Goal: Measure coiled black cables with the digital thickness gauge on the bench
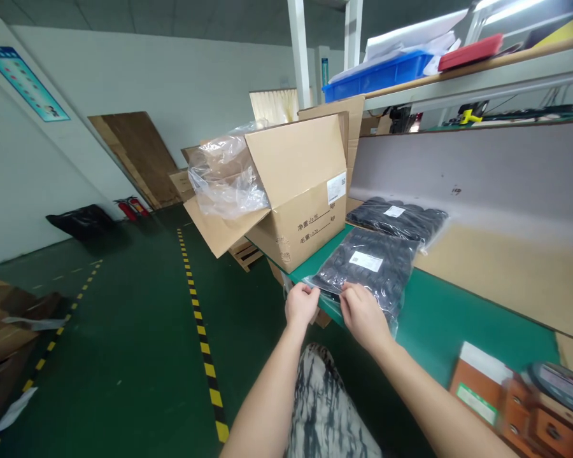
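A clear plastic bag (389, 267) of rounded black items, with a white label (365, 261) on top, lies at the front edge of the green table. My left hand (302, 304) pinches the left corner of its open-looking edge. Further right along that same edge, my right hand (363, 312) has its fingers closed on the plastic. Behind it lies a second clear bag (417, 219) of black items, also labelled. What the black items are I cannot make out. Left of both bags, an open cardboard box (310, 222) stands with a clear liner (229, 178) spilling over its flap.
An orange device with a dark round top (554, 407) sits at the table's near right. Cardboard sheet (506, 273) covers the table's back part. Above runs a shelf with a blue tray (382, 73) and a red case (472, 52). Yellow-black tape (200, 331) marks the green floor.
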Action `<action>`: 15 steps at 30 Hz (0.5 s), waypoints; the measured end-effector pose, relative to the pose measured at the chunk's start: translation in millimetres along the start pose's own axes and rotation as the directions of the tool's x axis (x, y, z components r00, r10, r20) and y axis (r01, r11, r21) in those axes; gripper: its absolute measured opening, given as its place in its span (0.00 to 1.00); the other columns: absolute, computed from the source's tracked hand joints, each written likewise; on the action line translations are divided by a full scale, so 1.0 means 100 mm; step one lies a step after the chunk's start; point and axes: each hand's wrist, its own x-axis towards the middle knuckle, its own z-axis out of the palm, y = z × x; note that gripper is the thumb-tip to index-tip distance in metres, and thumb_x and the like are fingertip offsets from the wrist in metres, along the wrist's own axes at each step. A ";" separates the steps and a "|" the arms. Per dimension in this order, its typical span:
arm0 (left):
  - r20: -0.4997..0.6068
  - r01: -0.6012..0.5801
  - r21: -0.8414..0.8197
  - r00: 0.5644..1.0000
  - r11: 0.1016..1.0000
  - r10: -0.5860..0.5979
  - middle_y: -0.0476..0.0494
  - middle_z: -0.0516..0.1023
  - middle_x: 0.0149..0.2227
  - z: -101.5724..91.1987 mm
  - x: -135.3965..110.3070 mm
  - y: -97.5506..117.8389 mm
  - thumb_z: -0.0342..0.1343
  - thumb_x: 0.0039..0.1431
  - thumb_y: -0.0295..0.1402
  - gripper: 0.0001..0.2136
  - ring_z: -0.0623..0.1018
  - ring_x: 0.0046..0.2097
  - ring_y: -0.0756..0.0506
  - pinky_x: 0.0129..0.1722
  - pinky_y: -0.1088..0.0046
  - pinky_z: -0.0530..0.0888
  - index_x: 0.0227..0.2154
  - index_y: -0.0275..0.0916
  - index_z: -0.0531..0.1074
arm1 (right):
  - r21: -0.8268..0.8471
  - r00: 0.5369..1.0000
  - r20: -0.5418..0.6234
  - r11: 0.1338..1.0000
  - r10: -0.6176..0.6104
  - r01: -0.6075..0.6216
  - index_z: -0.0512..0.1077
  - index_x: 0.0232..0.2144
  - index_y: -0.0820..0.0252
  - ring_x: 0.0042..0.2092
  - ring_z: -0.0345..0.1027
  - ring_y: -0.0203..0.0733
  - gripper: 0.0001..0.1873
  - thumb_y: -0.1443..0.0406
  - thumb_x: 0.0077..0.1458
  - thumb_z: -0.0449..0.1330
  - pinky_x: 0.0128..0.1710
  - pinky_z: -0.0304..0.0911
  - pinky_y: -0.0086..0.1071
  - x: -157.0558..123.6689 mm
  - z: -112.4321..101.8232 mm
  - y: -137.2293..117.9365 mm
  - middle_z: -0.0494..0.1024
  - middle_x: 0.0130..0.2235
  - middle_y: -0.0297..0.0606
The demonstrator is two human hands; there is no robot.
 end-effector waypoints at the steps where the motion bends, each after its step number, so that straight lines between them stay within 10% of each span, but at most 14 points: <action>1: -0.013 0.005 0.009 1.000 1.000 -0.005 0.50 0.73 0.26 -0.02 0.04 -0.02 0.58 0.58 0.41 0.12 0.70 0.27 0.51 0.31 0.73 0.68 0.28 0.36 0.71 | -0.001 1.000 0.001 1.000 -0.001 0.001 0.64 0.32 0.58 0.42 0.69 0.48 0.10 0.69 0.65 0.46 0.47 0.65 0.43 0.00 0.00 0.00 0.74 0.40 0.45; 15: -0.022 -0.264 0.118 0.963 0.957 0.269 0.46 0.74 0.39 -0.24 0.19 0.05 0.57 0.56 0.34 0.20 0.75 0.39 0.45 0.35 0.73 0.67 0.52 0.45 0.69 | -0.040 1.000 -0.004 0.999 0.003 -0.003 0.67 0.37 0.61 0.45 0.68 0.48 0.08 0.72 0.61 0.49 0.49 0.63 0.43 0.01 0.00 -0.03 0.73 0.43 0.45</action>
